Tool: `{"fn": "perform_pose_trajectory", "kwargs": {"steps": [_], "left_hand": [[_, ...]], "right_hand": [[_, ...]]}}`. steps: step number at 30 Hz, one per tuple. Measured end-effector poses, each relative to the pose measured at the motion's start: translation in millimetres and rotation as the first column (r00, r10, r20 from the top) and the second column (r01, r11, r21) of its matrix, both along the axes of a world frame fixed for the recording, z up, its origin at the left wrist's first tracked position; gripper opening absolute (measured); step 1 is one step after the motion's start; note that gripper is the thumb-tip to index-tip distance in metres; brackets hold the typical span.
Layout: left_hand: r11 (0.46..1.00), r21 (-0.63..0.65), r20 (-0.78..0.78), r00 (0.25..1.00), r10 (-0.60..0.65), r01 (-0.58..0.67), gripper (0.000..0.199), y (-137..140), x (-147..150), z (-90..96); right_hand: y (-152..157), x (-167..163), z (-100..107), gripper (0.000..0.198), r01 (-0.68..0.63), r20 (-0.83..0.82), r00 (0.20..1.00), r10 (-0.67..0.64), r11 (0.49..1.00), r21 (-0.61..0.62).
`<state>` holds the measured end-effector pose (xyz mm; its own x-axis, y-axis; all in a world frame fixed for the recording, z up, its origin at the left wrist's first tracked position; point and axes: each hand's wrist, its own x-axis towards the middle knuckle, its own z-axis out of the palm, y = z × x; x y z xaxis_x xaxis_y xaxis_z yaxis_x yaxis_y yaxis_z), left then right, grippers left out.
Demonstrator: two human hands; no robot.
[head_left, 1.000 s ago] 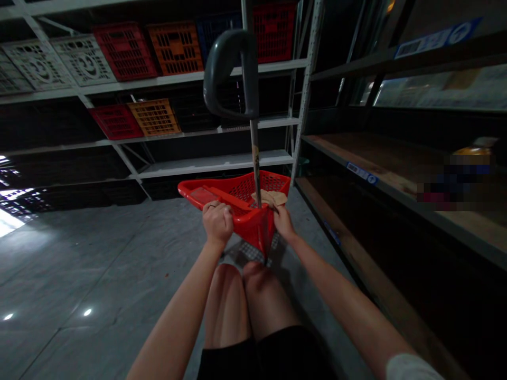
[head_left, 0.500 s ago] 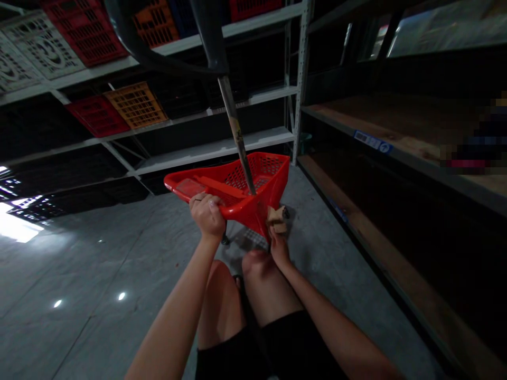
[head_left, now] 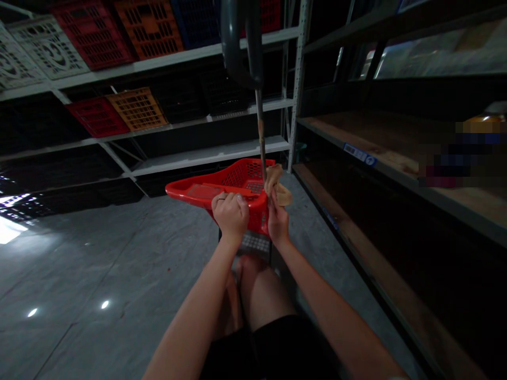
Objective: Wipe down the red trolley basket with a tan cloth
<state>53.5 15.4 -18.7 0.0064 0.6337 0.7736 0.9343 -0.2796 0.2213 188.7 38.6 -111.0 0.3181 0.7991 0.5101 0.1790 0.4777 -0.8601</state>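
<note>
Left hand [head_left: 230, 215] clamped on near rim of red basket [head_left: 186, 190], fingers curled over. Right hand [head_left: 278, 221] closed on tan cloth [head_left: 282, 194], at basket's near right corner. Basket above grey floor [head_left: 150, 248], just ahead of person's knees. Metal pole [head_left: 261, 142] rises beside cloth, dark grey loop handle [head_left: 233, 47] above. Crates [head_left: 137, 109] on metal rack beyond; wooden shelf [head_left: 380, 132] at right.

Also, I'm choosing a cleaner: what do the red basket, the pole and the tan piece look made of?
Red basket: likely glossy plastic, from highlights on its smooth rim. Pole: probably metal, with a dull sheen along its shaft. Tan piece in the right hand: likely matte cloth, given its soft folds; paper can't be ruled out.
</note>
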Motion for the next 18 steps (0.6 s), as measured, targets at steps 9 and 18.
{"fn": "perform_pose_trajectory", "kwargs": {"steps": [9, 18], "left_hand": [[0.979, -0.194, -0.129, 0.988, -0.081, 0.054, 0.034, -7.1, 46.6, 24.3], [0.962, -0.271, -0.115, 0.992, -0.058, 0.025, 0.045, 21.0, -61.5, 58.5]], "right_hand": [[-20.7, 47.9, 34.1, 0.053, 0.008, 0.194, 0.981, -0.029, 0.994, 0.106], [20.1, 91.6, 67.7, 0.076, 0.028, 0.471, 0.881, -0.035, 0.999, 0.020]]}}
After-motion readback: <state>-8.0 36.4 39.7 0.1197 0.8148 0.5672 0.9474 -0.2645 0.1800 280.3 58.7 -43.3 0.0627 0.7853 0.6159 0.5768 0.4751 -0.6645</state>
